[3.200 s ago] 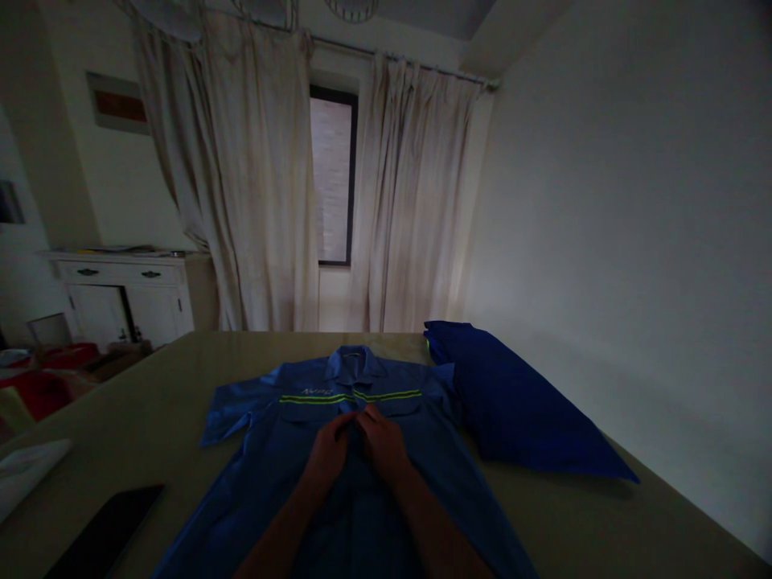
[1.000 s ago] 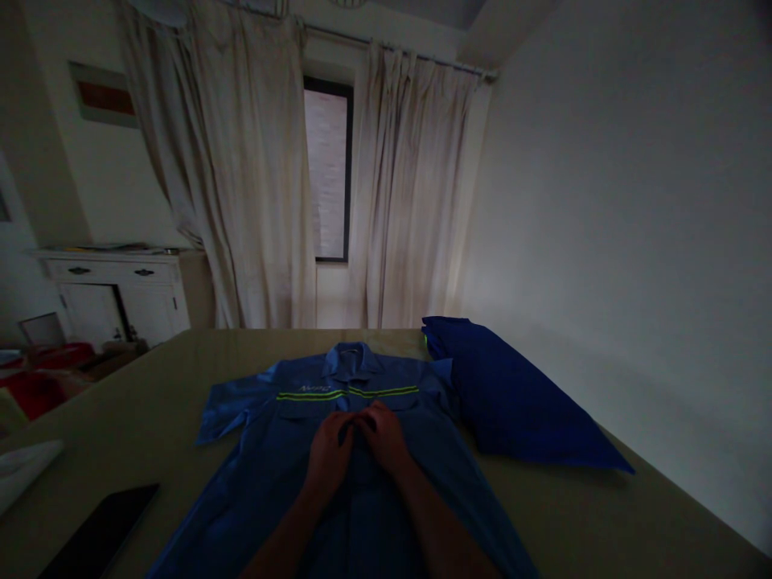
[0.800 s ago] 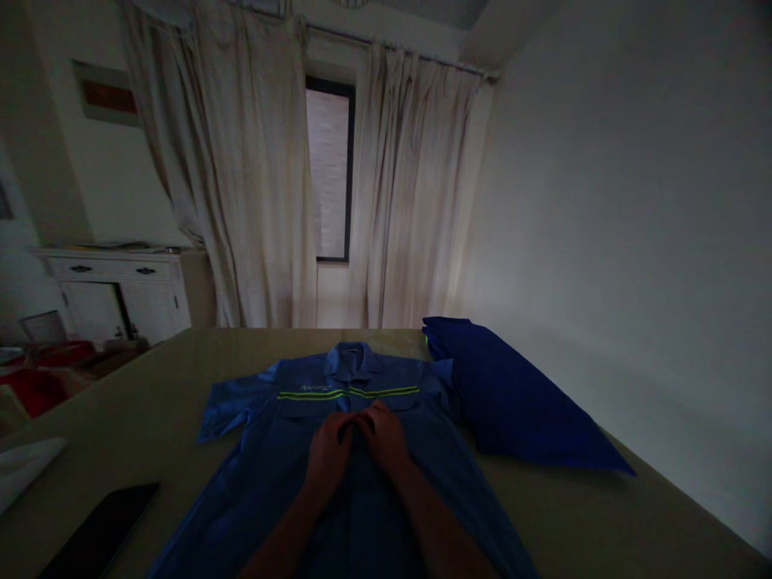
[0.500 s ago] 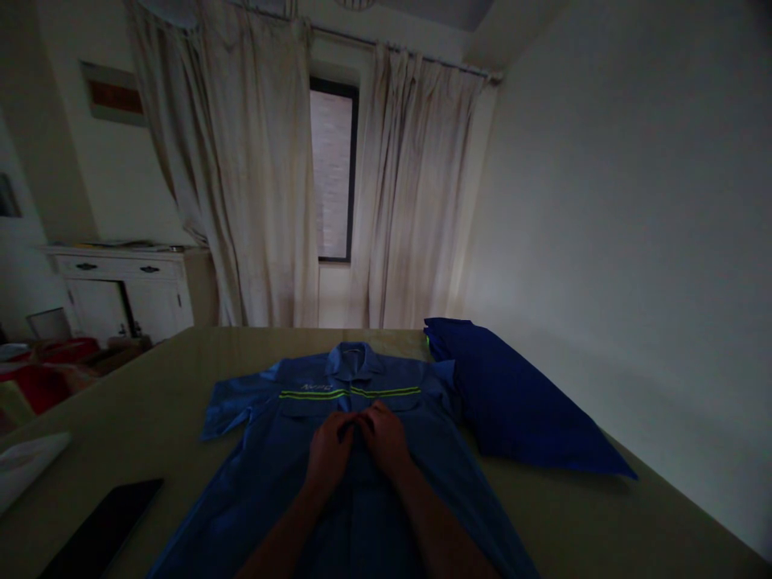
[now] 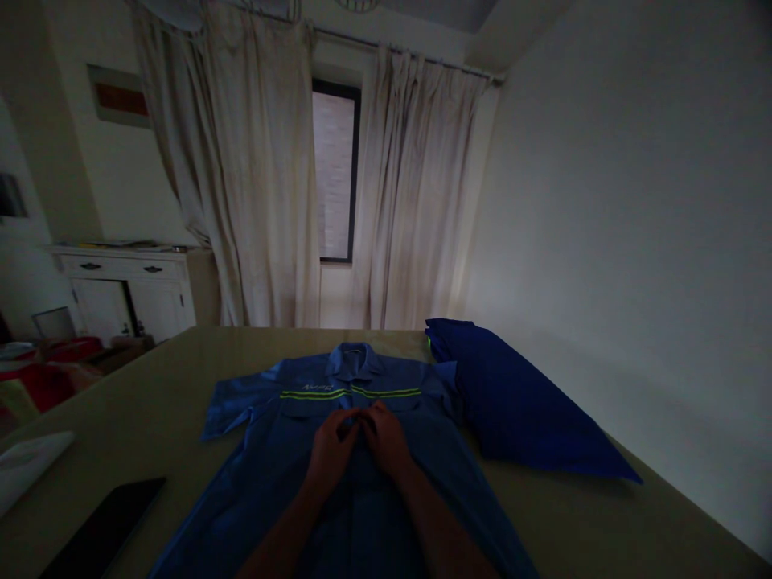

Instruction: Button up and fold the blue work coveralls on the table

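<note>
A blue short-sleeved shirt (image 5: 289, 482) with yellow-green stripes across the chest lies spread out, front up, collar pointing away from me. My left hand (image 5: 333, 444) and my right hand (image 5: 384, 438) meet over its front placket, just below the stripes. Fingers of both hands are bent and pinched together on the shirt's front edge. The exact spot between the fingertips is too dark and small to make out. To the right, a dark blue folded cloth (image 5: 512, 402) touches the shirt's sleeve.
The shirt rests on a greenish-yellow table (image 5: 205, 354). A black phone-like slab (image 5: 102, 527) and a white flat object (image 5: 30, 466) lie at the left. Beyond stand a white cabinet (image 5: 133, 293) and pale curtains (image 5: 259, 185). A wall (image 5: 633, 241) runs along the right.
The hands stay at the same place on the placket, with only a slight shift of the fingers. The whole view has moved very slightly.
</note>
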A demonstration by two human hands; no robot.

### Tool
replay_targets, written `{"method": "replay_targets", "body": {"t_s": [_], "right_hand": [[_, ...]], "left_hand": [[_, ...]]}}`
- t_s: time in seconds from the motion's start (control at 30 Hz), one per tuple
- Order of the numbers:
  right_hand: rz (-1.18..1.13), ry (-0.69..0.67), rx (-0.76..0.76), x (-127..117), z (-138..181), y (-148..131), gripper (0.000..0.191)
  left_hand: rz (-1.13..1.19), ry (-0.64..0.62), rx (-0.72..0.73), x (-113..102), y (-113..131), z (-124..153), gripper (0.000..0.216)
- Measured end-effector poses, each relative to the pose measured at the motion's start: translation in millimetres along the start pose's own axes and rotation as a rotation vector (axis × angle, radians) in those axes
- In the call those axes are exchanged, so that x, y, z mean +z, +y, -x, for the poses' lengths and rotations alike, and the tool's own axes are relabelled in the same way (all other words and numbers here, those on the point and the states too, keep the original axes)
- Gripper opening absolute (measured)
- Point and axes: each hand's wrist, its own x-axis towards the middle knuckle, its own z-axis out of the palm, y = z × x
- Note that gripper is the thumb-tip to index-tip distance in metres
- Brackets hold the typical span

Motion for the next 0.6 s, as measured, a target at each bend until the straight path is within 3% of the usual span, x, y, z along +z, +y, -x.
{"method": "replay_targets", "body": {"t_s": [0.2,0.6], "right_hand": [[0.051,-0.011,0.031,0.6,1.0,-2.0,0.023],[0.083,-0.042,0.008,-2.5,1.8,-6.3,0.024]], "left_hand": [[-0.045,0.056,-0.047,0.8,-5.4,0.3,0.032],[-0.07,0.051,-0.043,-2.3,-4.7,2.3,0.032]]}}
